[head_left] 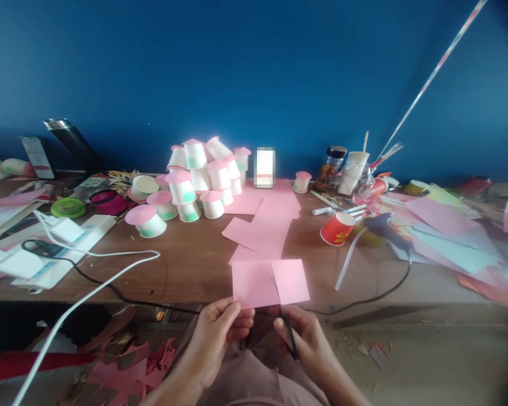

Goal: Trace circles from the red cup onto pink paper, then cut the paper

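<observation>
My left hand [222, 322] pinches the near edge of a pink paper sheet [254, 283] between thumb and fingers, just off the table's front edge. Fingers of my right hand [300, 332] are wrapped round black-handled scissors [292, 338]. The scissor blades lie at a cut in the pink sheet, mostly hidden by the paper. To the right of that cut, a squarish paper flap [291, 282] spreads apart from the rest. Beyond it, more pink sheets [273, 225] lie overlapping on the brown table [186, 254].
Stacked white paper cups with pink tops [195, 180] stand at the back left. A red paper cup [337, 228] leans beside a glue gun [385, 225]. White cable [110, 276] crosses the left side past a power strip [84, 242]. Coloured papers [457, 242] cover the right.
</observation>
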`<state>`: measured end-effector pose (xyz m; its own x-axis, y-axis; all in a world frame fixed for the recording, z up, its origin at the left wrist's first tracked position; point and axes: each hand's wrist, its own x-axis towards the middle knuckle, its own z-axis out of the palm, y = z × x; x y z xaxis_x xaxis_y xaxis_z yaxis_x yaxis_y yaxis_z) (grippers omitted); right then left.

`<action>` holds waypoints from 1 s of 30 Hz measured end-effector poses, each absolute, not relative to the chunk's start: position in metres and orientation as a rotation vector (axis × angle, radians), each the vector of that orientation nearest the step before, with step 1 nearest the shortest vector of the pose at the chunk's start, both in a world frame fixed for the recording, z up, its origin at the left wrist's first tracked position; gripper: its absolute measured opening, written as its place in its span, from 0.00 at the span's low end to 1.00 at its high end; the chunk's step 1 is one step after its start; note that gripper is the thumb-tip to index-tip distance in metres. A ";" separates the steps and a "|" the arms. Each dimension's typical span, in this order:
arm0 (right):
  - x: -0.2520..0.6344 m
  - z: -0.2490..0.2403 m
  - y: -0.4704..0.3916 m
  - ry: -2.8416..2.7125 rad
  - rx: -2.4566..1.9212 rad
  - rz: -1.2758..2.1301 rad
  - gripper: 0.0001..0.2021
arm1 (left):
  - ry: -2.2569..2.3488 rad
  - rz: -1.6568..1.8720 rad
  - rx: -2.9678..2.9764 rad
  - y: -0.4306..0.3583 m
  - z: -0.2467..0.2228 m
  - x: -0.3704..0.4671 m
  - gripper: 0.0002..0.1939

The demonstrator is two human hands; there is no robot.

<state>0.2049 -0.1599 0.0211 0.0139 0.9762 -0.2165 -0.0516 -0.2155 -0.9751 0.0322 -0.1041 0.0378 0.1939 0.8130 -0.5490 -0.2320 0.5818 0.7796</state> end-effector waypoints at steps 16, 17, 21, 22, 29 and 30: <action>0.202 0.013 -0.158 -0.971 -1.421 1.359 0.24 | 1.170 0.799 0.587 -0.103 0.041 0.035 0.09; 0.202 0.014 -0.158 -0.967 -1.411 1.368 0.24 | 1.174 0.799 0.589 -0.103 0.041 0.035 0.10; 0.203 0.016 -0.159 -0.969 -1.342 1.394 0.23 | 1.177 0.800 0.595 -0.102 0.042 0.036 0.12; 0.203 0.016 -0.159 -0.978 -1.331 1.397 0.23 | 1.173 0.801 0.596 -0.102 0.042 0.036 0.12; 0.204 0.017 -0.159 -1.025 -1.317 1.386 0.22 | 1.173 0.803 0.590 -0.103 0.039 0.035 0.13; 0.203 0.017 -0.159 -1.021 -1.323 1.387 0.22 | 1.173 0.806 0.588 -0.103 0.039 0.035 0.13</action>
